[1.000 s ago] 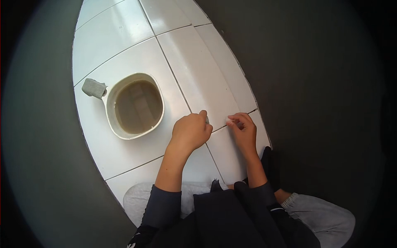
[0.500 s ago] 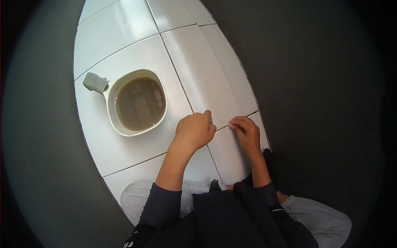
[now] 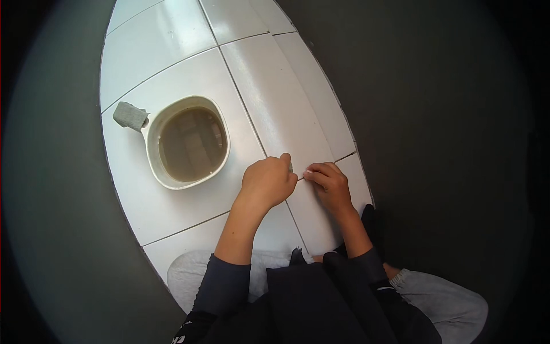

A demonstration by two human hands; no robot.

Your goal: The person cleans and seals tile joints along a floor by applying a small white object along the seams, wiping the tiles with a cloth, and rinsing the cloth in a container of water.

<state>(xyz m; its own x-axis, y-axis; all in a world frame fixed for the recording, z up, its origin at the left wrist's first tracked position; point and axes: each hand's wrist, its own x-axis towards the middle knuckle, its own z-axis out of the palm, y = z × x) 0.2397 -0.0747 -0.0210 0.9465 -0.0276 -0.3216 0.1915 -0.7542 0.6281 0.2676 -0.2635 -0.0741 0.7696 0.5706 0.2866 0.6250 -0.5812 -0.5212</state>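
Note:
My left hand is closed with the thumb pointing forward, just above the white tiles. A sliver of something small and grey-green shows at its fingers, too hidden to name. Close to its right, my right hand has thumb and fingertips drawn together in a pinch near the grout line. Whether anything is between those fingertips is too small to tell. Left of both hands stands a white water dipper holding murky brown water. A grey piece of cloth or sponge lies over its handle.
Glossy white tiles make up a surface crossed by dark grout lines. It drops to dark grey areas on both sides. My legs in light grey trousers are folded at the near end.
My right hand has shifted left, bringing its fingertips nearer to my left hand. The left hand keeps its closed hold, and the dipper stays in place.

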